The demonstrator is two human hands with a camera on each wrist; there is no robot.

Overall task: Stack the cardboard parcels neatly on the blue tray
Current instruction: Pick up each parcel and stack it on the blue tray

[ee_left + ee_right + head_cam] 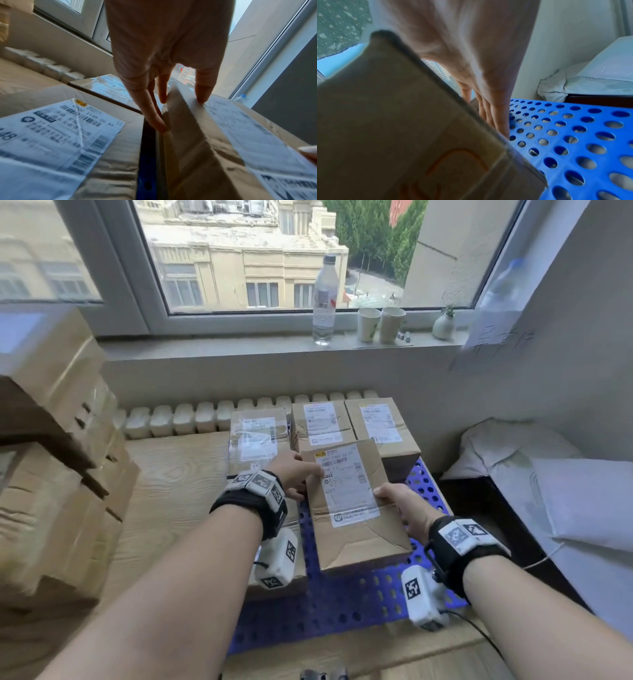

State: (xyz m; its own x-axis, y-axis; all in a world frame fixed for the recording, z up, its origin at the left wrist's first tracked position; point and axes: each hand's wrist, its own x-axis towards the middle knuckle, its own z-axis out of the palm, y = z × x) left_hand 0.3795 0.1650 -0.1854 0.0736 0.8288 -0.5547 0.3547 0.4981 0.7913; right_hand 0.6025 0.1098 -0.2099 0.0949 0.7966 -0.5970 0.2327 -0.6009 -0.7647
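Apparently both hands, left hand [294, 472] and right hand [404, 506], gripping parcel [352, 508].

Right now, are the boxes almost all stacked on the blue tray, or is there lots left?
Partly done. Three parcels already sit in a row at the tray's far end, and another lies under the left wrist. In hand: both the left hand and right hand grip one labelled parcel, tilted over the blue tray. Left: setting it down. A pile of cardboard boxes waits on the left.
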